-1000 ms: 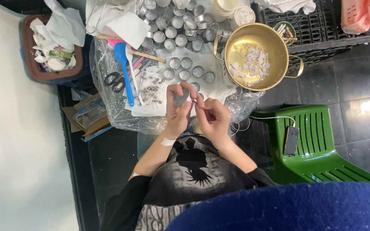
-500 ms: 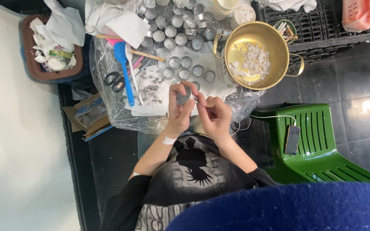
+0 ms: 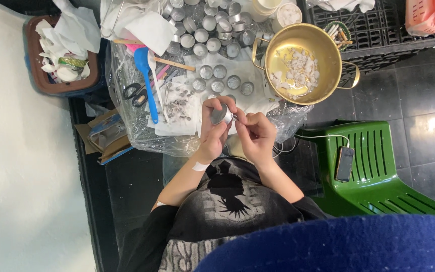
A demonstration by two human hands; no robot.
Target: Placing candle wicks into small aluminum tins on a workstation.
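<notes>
1. While held up in front of the chest, small round silver metal tin cup [image 3: 221, 115] gripped in the left hand [image 3: 211, 132], thumb and fingers wrapped around its wall, flat base turned toward the camera.
2. Directly right of the cup, touching or nearly touching its rim: right hand [image 3: 254, 135], fingertips pinched narrow on something tiny at the cup's edge; too small to tell what.
3. Short axis of the cup lying roughly level, mouth facing the right hand, so access from the right side only.
4. Left hand nearer, already carrying the cup; right hand free only at its pinched fingertips.
5. Both wrists bent inward, forearms converging from the torso, a white plaster visible on the left wrist.
6. Beyond the hands on the plastic-covered desk [image 3: 127, 90]: rows of matching small silver cups [image 3: 219, 71], a scatter of small metal wick tabs [image 3: 178, 105] on white paper, just ahead-left of the left hand.
7. Farther left of those: blue silicone spatula [image 3: 144, 75] and black-handled scissors [image 3: 136, 94].
8. Ahead-right of the right hand: round brass-coloured two-handled pot [image 3: 323, 55] holding white wax chunks.
9. Well right of the hands: green plastic chair [image 3: 373, 166] with a dark phone [image 3: 344, 163] on it.
</notes>
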